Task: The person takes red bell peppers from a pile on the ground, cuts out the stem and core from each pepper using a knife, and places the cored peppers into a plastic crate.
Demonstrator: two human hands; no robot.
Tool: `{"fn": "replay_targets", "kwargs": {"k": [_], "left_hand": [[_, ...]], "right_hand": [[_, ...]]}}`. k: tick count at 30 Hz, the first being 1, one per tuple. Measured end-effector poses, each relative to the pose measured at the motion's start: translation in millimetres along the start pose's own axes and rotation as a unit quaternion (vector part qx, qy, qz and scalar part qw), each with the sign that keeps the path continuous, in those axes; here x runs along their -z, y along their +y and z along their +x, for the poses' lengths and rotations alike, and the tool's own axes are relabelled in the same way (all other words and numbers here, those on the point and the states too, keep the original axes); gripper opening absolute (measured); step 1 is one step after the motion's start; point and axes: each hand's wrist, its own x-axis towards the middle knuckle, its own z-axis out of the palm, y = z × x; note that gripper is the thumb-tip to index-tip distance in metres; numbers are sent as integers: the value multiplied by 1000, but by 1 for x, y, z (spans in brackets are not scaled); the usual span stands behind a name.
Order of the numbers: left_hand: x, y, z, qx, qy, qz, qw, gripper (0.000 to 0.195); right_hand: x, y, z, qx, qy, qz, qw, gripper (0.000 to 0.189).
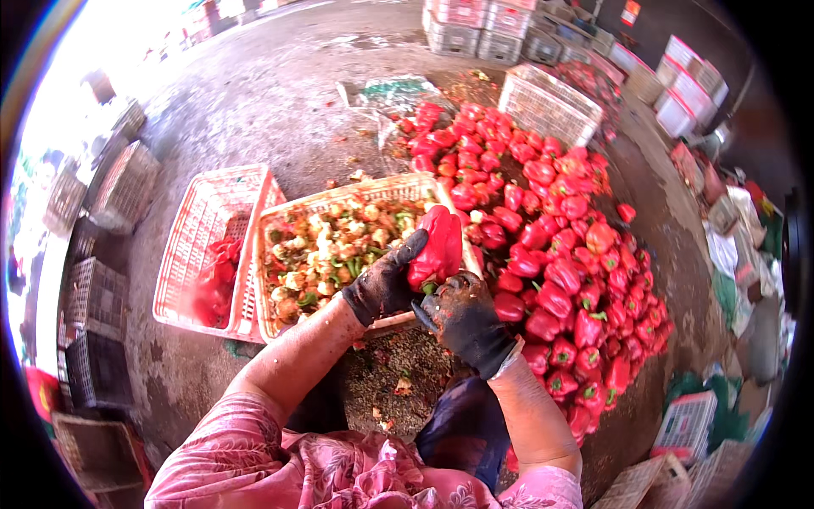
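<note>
A large red bell pepper (436,245) is in my left hand (383,283), which wears a dark, soiled glove. Its green stem end points down towards my right hand (459,310). That hand, gloved in black and wet with bits of pulp, has its fingers curled right beside the stem; whether they grip anything is hidden. Under the pepper stands a shallow plastic crate (270,254) full of pale pepper cores (324,242) and green stems. Left of it, a deeper pink-white crate (184,235) holds red pepper pieces (219,273).
A broad heap of red bell peppers (559,273) spreads over the floor to my right. An empty-looking crate (550,105) leans at its far edge. Stacked crates (474,28) stand at the back, more crates (95,299) at left. Seeds and scraps (400,375) litter the ground before me.
</note>
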Motion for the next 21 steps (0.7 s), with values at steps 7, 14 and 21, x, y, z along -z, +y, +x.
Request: {"fn": "replay_targets", "kwargs": {"k": [7, 14, 21], "left_hand": [[41, 29, -11, -164, 97, 157, 969, 81], [54, 53, -19, -226, 135, 96, 960, 66], [67, 31, -9, -338, 99, 219, 910, 77]], "right_hand": [[-32, -18, 53, 94, -5, -36, 995, 10], [-20, -15, 85, -342, 267, 586, 684, 16], [-67, -23, 103, -367, 170, 635, 658, 65]]}}
